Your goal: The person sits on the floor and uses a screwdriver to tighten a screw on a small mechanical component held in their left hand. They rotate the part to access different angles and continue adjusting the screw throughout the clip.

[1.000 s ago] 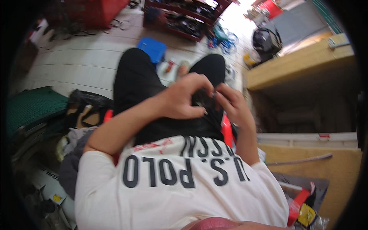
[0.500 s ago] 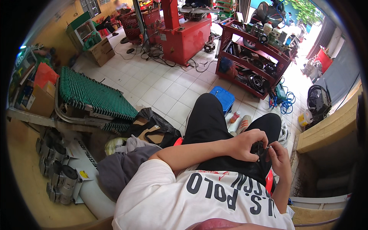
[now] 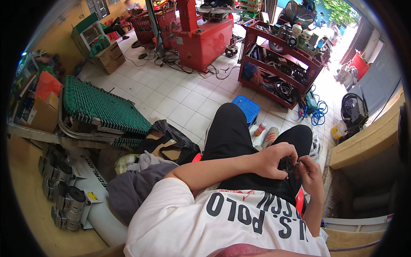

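Above my lap, my left hand (image 3: pixel 275 160) curls its thumb and fingers around a small dark part (image 3: pixel 287 166) with some metallic bits. Against the black trousers its exact kind cannot be made out. My right hand (image 3: pixel 311 174) is beside it on the right, thumb and fingertips pinched at the part's right edge. A tiny shiny bit shows at that pinch, too small to name. Both hands are close together, over my right thigh.
A red tool cart (image 3: pixel 280 64) full of parts stands ahead, with a blue stool (image 3: pixel 247 109) nearer my knees. At left are a folded green woven lounger (image 3: pixel 102 105) and a black bag (image 3: pixel 175 143). A red machine (image 3: pixel 203 47) stands farther off. A yellowish ledge (image 3: pixel 364 135) runs along the right.
The view has shifted slightly. Both hands keep nearly the same place around the dark part, with small finger movements; the right fingertips still pinch at its edge.
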Demonstrator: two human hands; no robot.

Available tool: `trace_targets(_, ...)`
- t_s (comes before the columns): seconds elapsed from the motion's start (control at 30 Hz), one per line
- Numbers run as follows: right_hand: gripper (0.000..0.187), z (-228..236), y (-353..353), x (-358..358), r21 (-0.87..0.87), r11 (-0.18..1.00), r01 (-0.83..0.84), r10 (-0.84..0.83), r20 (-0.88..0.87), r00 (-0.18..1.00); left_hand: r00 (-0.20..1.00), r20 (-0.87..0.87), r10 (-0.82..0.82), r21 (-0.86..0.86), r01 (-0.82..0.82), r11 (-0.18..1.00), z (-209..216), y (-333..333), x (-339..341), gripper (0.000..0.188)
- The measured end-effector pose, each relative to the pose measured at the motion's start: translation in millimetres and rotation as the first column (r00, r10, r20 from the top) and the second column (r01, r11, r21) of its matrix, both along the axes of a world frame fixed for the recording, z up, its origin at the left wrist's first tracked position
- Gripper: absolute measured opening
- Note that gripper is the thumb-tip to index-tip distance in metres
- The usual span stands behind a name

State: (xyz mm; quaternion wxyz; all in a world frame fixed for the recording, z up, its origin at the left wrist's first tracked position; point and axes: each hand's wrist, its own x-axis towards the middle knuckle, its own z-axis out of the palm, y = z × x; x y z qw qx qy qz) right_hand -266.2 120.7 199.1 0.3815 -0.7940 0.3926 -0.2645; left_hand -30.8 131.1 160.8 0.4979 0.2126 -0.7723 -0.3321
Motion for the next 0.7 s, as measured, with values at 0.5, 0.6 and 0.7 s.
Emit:
trace_targets(0.5, 0.014, 3, 2, 0, -0.006, 1.0, 0.022, -0.022, -0.011, 1.0, 1.0, -0.005, 0.001, -0.004, -0.001, 1.0, 1, 1, 0, 0.035)
trace_targets(0.6, 0.008, 8, 5, 4, -0.033, 0.998, 0.044, -0.043, 0.016, 0.999, 1.0, -0.001, 0.003, -0.004, -0.003, 1.0, 1, 1, 0, 0.035)
trace_targets(0.7, 0.01, 10, 4, 4, -0.122, 0.992, 0.024, -0.025, -0.003, 1.0, 1.0, 0.014, 0.007, -0.004, -0.007, 1.0, 0, 0, 0, 0.036)
